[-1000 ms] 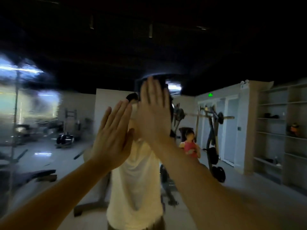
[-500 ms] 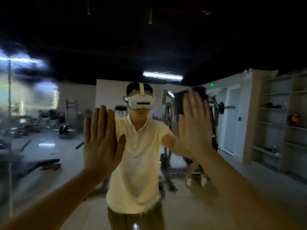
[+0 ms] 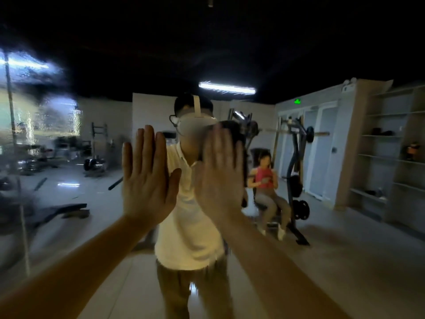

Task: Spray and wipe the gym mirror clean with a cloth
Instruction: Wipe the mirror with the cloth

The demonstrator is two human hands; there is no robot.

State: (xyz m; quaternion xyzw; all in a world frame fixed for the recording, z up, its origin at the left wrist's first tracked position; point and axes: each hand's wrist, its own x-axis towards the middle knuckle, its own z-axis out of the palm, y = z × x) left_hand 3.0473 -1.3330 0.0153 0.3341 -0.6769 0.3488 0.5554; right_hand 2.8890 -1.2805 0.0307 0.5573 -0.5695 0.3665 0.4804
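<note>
The gym mirror fills the whole view and reflects me in a pale shirt and a headset. My right hand is raised flat, fingers straight and together, palm toward the glass. A dark cloth shows past its fingertips and right edge, pressed under the palm. My left hand is also held up flat with straight fingers, just left of the right one, and holds nothing. No spray bottle is visible.
The glass at the upper left carries wet, streaky smears. The reflection shows a seated person in a red top at a weight machine, shelves at the right and benches at the left.
My right hand swept from the centre out to the right with the cloth, then back left to the centre. The left hand stayed flat in nearly the same place, rising slightly.
</note>
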